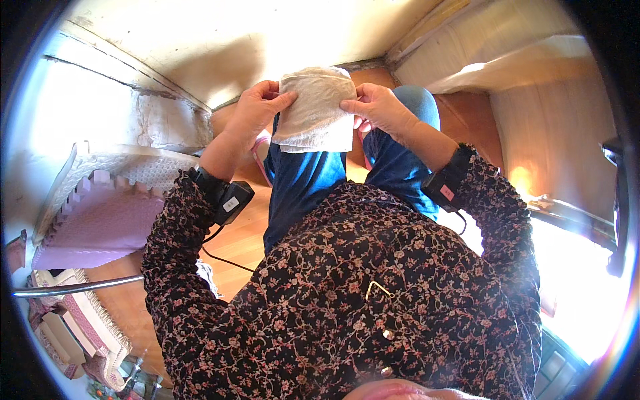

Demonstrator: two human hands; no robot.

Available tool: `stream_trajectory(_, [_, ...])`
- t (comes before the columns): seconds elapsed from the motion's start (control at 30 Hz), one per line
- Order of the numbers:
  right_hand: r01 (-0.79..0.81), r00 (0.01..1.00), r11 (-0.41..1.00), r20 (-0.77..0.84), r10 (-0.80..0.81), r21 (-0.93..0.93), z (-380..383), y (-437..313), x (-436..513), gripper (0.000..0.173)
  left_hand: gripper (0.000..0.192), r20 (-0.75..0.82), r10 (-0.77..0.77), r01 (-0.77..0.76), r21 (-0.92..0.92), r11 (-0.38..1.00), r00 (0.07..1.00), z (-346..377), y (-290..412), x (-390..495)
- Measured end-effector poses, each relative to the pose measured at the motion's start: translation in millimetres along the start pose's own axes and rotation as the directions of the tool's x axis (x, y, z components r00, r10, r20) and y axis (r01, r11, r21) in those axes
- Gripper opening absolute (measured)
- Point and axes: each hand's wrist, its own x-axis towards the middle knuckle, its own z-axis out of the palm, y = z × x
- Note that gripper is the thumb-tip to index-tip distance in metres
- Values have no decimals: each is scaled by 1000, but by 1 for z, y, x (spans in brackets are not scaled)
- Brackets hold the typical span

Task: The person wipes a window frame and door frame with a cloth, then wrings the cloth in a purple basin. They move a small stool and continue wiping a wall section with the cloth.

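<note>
A folded piece of thin, off-white cloth is held up above my knees, with layered edges showing at its bottom. My left hand pinches its left edge, thumb on the near face and fingers mostly behind. On the opposite edge my right hand grips the cloth the same way, its thumb lying flat on the front. Below the cloth are my legs in blue jeans. What lies behind the cloth is hidden.
A pale wall rises close ahead. Left is furniture with a purple cover, and a metal rail beside my left arm. Wooden floor shows beneath. Black devices with cables sit on both forearms. Curtain-like fabric hangs right.
</note>
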Motion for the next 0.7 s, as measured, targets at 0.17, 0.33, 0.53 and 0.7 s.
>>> stream_trajectory(0.17, [126, 991, 969, 6, -131, 213, 7, 1, -6, 29, 22, 93, 102, -93, -94, 991, 990, -7, 7, -10])
stream_trajectory(0.33, [184, 979, 888, 6, -206, 422, 9, 3, -2, 23, 28, 178, 80, -20, -316, 948, 981, -14, 11, -16])
stream_trajectory(0.53, [647, 741, 746, -103, -664, -155, 7, 13, -6, 27, 22, 117, 342, -348, 36, 937, 932, -28, -19, -20])
stream_trajectory(0.7, [659, 640, 624, -124, -758, -420, -2, 17, -5, 27, 19, 103, 458, -469, 139, 872, 883, -36, -20, -25])
